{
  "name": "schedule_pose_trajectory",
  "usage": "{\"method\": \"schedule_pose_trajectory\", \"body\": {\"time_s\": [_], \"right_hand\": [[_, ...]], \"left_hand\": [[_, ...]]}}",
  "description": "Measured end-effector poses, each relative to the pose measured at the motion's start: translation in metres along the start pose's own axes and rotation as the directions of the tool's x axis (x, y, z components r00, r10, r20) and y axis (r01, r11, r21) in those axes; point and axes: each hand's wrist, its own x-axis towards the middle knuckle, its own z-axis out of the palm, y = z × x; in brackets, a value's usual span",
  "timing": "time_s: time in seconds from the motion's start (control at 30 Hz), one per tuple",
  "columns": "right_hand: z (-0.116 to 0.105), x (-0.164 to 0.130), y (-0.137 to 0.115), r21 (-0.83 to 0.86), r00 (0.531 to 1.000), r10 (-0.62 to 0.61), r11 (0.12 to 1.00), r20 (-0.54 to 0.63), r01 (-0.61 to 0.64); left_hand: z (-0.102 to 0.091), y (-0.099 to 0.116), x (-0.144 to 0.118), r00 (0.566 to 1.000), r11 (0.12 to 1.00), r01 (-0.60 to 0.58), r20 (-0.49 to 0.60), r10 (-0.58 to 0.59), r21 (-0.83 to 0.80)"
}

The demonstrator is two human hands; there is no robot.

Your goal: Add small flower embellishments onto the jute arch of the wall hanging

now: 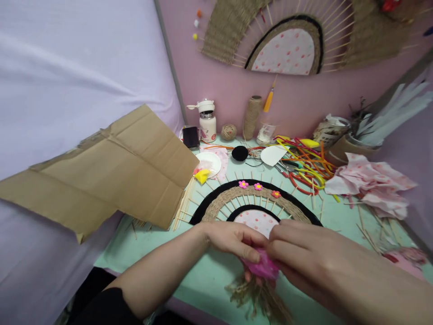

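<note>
Fingers [252, 246] of both our left hand [233, 239] and right hand [304, 253] pinch a pink scrap [262, 267], maybe cloth, over frayed twine [260, 295] by the woven fan [252, 198].

Desk: mint-green top [338, 212], set into a corner.
Rear wall: pink surface [216, 85], carrying a woven half-round hanging [287, 40] with radiating sticks.
Left side: pale lilac sheet [67, 67], draped and creased; grey pole [169, 63] at its edge.
Cardboard: flattened brown sheet [111, 167], leaning over the desk's left edge.
Light: soft, even.
</note>
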Motion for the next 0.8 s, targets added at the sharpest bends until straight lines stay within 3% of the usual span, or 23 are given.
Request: {"method": "schedule_pose_trajectory", "body": {"time_s": [0.23, 0.43, 0.53, 0.63, 0.8], "right_hand": [[0.005, -0.001, -0.006, -0.026, 1.0, 0.007, 1.0, 0.002, -0.007], [0.005, -0.001, 0.008, -0.018, 0.993, 0.113, 0.993, -0.029, -0.114], [0.005, -0.001, 0.014, -0.021, 0.993, 0.079, 0.996, -0.083, -0.081], [0.004, 0.0, 0.017, -0.02, 0.994, 0.052, 0.998, -0.093, -0.054], [-0.001, 0.008, 0.012, 0.014, 0.993, 0.115, 0.993, 0.009, -0.116]], "left_hand": [[0.004, 0.003, -0.003, 1.0, 0.999, -0.002, 0.01, 0.003, -0.035], [0.007, 0.002, 0.0, 0.971, 0.984, -0.178, -0.159, 0.177, 0.011], [0.005, 0.0, 0.004, 0.943, 0.975, -0.214, -0.248, 0.221, 0.053], [0.004, 0.0, 0.006, 0.932, 0.976, -0.173, -0.3, 0.205, 0.13], [0.009, 0.008, 0.004, 0.903, 0.918, -0.101, -0.353, 0.247, 0.384]]}}
